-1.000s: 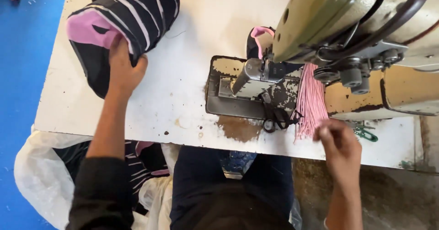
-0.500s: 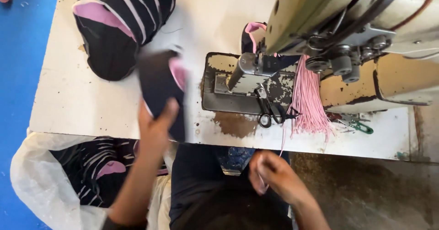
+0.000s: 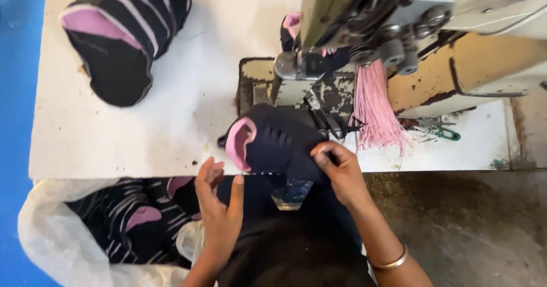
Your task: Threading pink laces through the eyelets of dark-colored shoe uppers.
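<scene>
While the right hand (image 3: pixel 336 170) pinches the dark shoe upper (image 3: pixel 273 144) at the worktop (image 3: pixel 171 133) edge, just below the sewing machine (image 3: pixel 364 42), its wrist bends inward. The left hand (image 3: pixel 219 204) hovers just beside it, grip spread, palm facing the piece.

Dark pink-lined shoe upper (image 3: pixel 270 144) moved from left hand (image 3: pixel 219 207) onto machine bed; right hand (image 3: pixel 336 167) now grips it; left hand released, open.

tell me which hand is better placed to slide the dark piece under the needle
Probably the right hand: it already grips the dark piece at its near edge, just in front of the sewing machine. The left hand is open and off the piece, by the table edge.
</scene>
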